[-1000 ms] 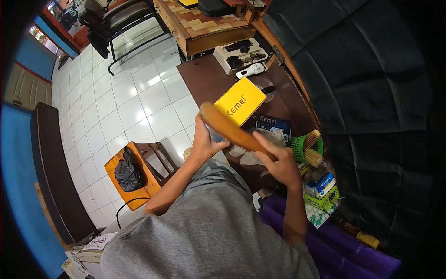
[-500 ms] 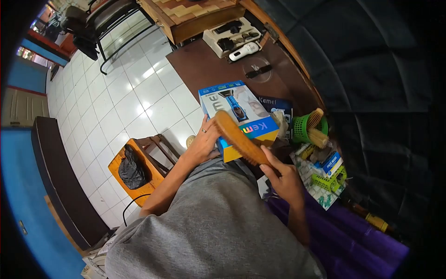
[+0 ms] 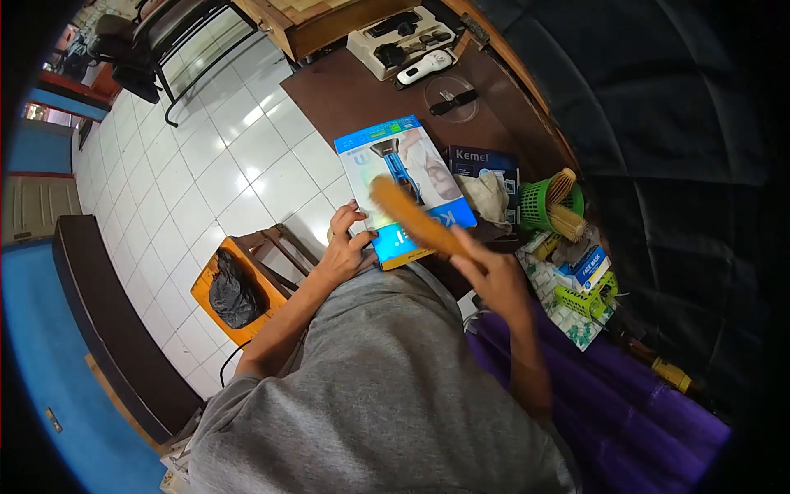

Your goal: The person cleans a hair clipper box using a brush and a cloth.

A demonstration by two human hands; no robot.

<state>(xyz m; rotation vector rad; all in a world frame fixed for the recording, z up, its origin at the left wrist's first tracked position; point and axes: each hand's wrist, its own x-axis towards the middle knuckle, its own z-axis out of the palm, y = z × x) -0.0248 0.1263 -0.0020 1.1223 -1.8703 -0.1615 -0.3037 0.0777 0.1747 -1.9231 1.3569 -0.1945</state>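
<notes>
My right hand is wrapped round the handle of a wooden brush, slightly blurred, which lies over the face of a blue and white Kemel box. At the box's left edge, my left hand holds it with bent fingers, close to my lap. The box shows a picture of a clipper. Whether the bristles touch the box cannot be made out.
Behind the box, a brown table bears a white clipper, a tray of attachments and a dark Kemel box. A green basket holds brushes at the right. A black bag lies on an orange stool.
The box has tilted so that its front face shows more squarely, and it sits a little further left. The brush and my right hand have moved slightly. My left fingers have shifted along the box edge.
</notes>
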